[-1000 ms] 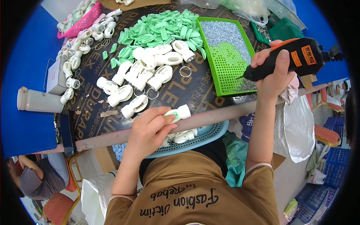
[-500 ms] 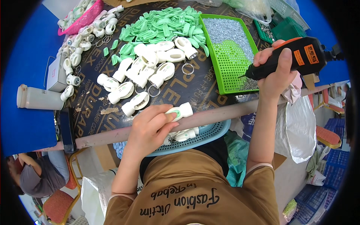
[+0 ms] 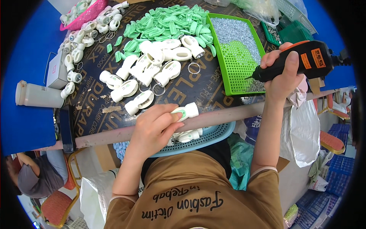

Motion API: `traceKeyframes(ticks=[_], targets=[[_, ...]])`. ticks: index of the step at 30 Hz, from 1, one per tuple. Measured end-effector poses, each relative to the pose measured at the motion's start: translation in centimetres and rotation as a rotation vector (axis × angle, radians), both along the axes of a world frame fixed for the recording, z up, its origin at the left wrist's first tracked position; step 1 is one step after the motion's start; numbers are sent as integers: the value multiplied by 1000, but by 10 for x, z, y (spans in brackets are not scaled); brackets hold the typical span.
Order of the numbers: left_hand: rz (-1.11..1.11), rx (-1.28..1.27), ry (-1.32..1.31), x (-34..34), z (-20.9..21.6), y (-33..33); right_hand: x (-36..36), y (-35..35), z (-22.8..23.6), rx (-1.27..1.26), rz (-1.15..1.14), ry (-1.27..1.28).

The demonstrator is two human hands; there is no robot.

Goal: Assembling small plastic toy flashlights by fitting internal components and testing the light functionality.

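My left hand (image 3: pixel 155 126) is closed on a white keychain flashlight (image 3: pixel 188 112) with a green insert, held at the table's padded front edge. In my right hand (image 3: pixel 284 78) is a black electric screwdriver (image 3: pixel 309 61) with an orange top; its bit points left over the green perforated tray (image 3: pixel 228 91), which holds many small silvery screws (image 3: pixel 232 30). Ahead of my left hand lies a cluster of white flashlights (image 3: pixel 146 65), some with metal key rings. Behind them is a heap of green plastic pieces (image 3: pixel 167 24).
A blue basket (image 3: pixel 223 131) with white flashlights sits below the table edge. More flashlights (image 3: pixel 78 53) and a pink basket (image 3: pixel 85 17) are at the far left, near a white jar (image 3: pixel 40 95). A dark green container (image 3: pixel 295 30) stands back right. Another person (image 3: pixel 36 175) sits lower left.
The view has shifted slightly. Both hands keep their holds: the flashlight stays in my left, the screwdriver in my right, its tip still over the tray.
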State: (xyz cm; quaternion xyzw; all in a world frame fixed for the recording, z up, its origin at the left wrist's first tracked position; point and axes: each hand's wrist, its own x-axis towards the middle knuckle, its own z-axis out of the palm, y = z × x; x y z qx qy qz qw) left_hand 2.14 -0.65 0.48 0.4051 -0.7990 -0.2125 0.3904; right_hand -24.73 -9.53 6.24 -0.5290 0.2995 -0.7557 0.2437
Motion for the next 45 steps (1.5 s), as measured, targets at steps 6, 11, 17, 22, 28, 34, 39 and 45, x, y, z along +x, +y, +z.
traceKeyframes(ticks=[6, 11, 17, 22, 28, 34, 39, 45], targets=[[0, 2, -9, 2, 1, 1, -4, 3, 2, 33, 50, 35], [-14, -6, 15, 2, 2, 0, -5, 9, 27, 38, 193, -23], [-45, -12, 19, 4, -3, -3, 24, 31, 46, 114, 801, -80], [-35, -32, 56, 4, -6, -1, 84, 43, 37, 25, 836, -19], [-5, -45, 97, 3, -5, 0, 88, 41, 22, 105, 781, 2], [-15, -62, 121, 2, -7, -1, 102, 43, 20, 113, 705, -155], [-17, -49, 112, 2, -7, -2, 97, 39, 18, 169, 724, -74], [-12, -52, 108, 3, -7, -1, 97, 40, 18, 171, 702, -61]])
